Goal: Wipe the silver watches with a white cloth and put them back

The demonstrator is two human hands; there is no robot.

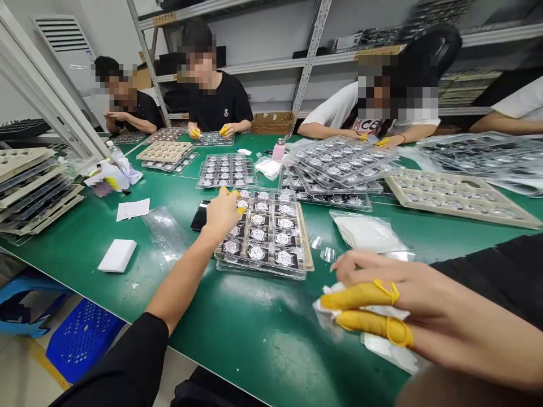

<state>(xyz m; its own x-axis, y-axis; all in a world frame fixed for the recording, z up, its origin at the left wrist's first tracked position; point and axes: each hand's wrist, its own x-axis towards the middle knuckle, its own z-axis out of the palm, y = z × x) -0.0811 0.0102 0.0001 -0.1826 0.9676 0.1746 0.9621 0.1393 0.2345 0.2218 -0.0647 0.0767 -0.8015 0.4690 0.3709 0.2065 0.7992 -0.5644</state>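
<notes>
My left hand [224,213], with yellow finger cots on its fingertips, is bent over the upper left of a clear plastic tray [271,261]. The tray holds rows of round silvery-white parts [258,233] on dark squares. The fingers are curled down, and whatever is between them is hidden. At the lower right, my right hand [382,308] wears yellow cots on two fingers. Those fingers press on a crumpled white wipe [328,297] at the table surface. More white wipe material [392,353] shows beneath that hand.
Beside the tray lie a black phone [199,216], small clear film pieces [328,254] and a bag of white wipes [365,229]. A white block [117,255] is at left. Stacked trays [339,161] and a pink bottle [279,149] stand farther back. Co-workers sit opposite.
</notes>
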